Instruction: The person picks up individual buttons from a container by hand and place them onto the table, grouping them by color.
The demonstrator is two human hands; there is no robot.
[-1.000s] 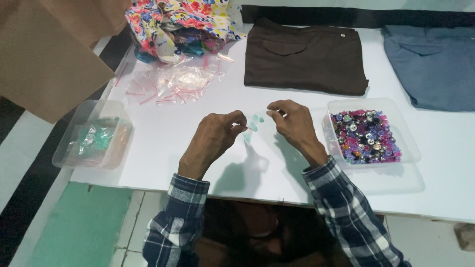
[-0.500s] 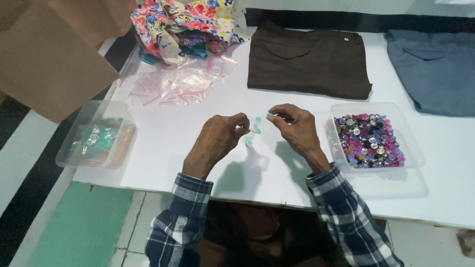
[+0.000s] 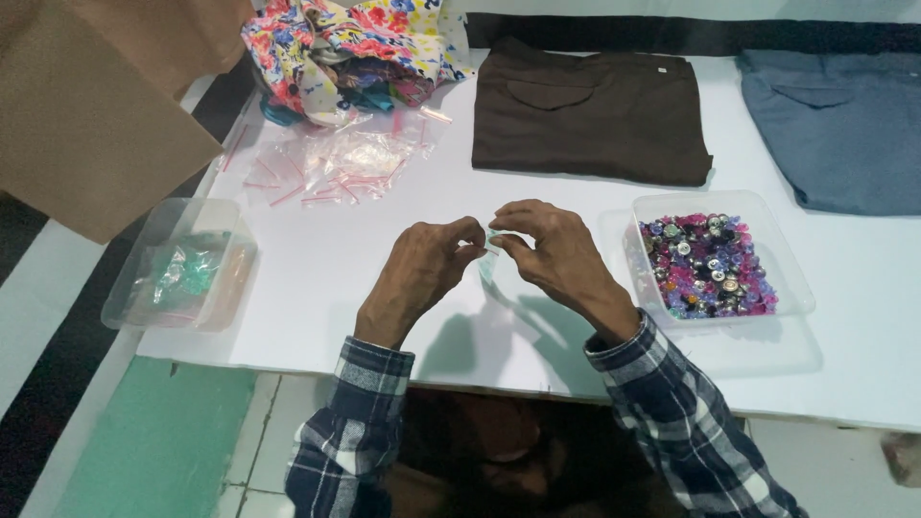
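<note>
Right now my left hand [image 3: 422, 264] and right hand [image 3: 552, 251] pinch a small clear bag [image 3: 489, 251] between them above the table [image 3: 336, 278]; sealing seems underway. Button tray [image 3: 715, 257] sits at three o'clock.

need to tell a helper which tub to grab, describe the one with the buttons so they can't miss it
On the white table, look right of the person's right hand, below the folded brown garment. The clear plastic tub there holds mixed purple, pink and silvery buttons; the other tub, at the left edge, holds greenish packets.

Garment workshop, folded trousers [image 3: 590, 110], tub of buttons [image 3: 710, 254], floral fabric [image 3: 350, 48]
</note>
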